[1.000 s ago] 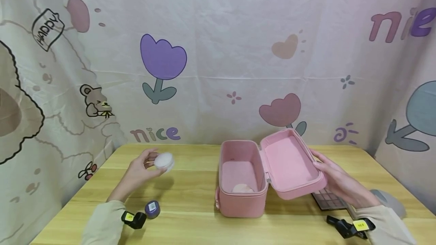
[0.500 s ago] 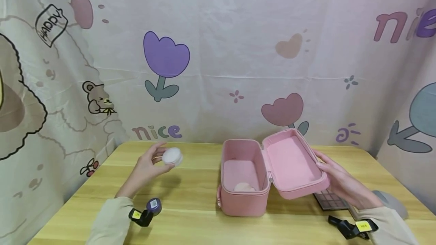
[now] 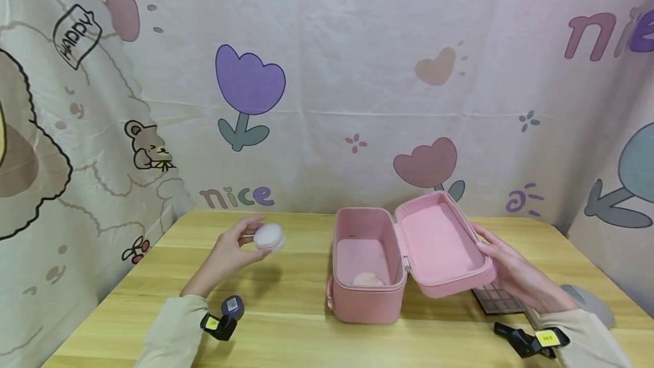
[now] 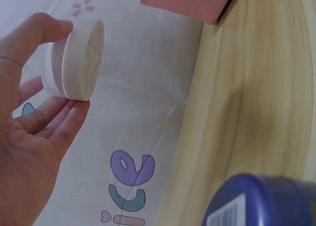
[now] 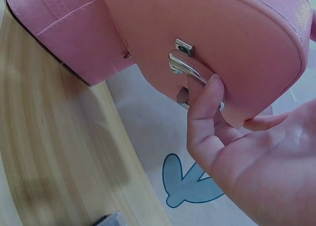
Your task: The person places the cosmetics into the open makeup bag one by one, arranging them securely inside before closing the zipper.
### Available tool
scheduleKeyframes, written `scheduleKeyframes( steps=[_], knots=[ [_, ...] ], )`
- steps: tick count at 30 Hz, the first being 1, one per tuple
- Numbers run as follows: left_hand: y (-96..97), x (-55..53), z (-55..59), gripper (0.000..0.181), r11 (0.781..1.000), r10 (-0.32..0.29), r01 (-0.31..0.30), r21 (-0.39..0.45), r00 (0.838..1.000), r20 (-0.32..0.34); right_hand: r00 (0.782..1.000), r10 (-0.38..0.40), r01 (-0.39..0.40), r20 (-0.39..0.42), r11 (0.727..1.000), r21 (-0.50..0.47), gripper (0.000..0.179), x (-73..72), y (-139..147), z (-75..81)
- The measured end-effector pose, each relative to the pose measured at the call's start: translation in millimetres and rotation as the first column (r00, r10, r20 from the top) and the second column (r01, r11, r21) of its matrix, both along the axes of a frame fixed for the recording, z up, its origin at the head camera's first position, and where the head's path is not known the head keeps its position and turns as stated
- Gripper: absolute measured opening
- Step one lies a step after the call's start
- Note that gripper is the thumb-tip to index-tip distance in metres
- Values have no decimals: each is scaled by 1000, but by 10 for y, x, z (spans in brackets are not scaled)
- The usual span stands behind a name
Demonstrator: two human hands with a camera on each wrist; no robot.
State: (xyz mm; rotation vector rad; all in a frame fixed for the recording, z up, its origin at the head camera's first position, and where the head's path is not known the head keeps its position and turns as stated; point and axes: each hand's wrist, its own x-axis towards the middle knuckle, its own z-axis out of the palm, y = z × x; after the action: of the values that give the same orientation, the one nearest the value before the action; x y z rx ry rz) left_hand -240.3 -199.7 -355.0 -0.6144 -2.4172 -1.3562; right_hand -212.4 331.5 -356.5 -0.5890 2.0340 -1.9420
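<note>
At the left of the frame, one white round container [image 3: 268,236] is pinched by its rim between the left hand's [image 3: 230,251] thumb and fingers, seemingly for a light grip. One purple jar [image 3: 233,306] is placed below. At lower centre, one pale item [image 3: 367,280] is held in one pink case [image 3: 365,306]. To its right, the lid [image 3: 444,243] is gripped by the right hand's [image 3: 516,271] bent fingers, presumably to be kept open; beneath are seen one palette [image 3: 498,300] and one grey object [image 3: 592,304].

The head view looks forward-down from above; both nearer wrist views share the pink case [image 3: 365,306].
</note>
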Motion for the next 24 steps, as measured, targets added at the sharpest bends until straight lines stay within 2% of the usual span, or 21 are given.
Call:
scheduleKeyframes(
  steps=[7, 13, 24],
  knots=[
    [88, 39, 35, 62, 999, -28, 27, 43, 1000, 11, 999, 32, -32, -7, 999, -28, 55, -7, 7, 25],
    [146, 47, 57, 63, 998, -54, 54, 41, 999, -2, 999, -34, 34, -4, 999, 30, 59, 6, -1, 29],
    [234, 109, 126, 60, 998, -66, 67, 15, 998, -15, 999, -40, 40, 6, 999, 22, 61, 10, -10, 15]
  ],
)
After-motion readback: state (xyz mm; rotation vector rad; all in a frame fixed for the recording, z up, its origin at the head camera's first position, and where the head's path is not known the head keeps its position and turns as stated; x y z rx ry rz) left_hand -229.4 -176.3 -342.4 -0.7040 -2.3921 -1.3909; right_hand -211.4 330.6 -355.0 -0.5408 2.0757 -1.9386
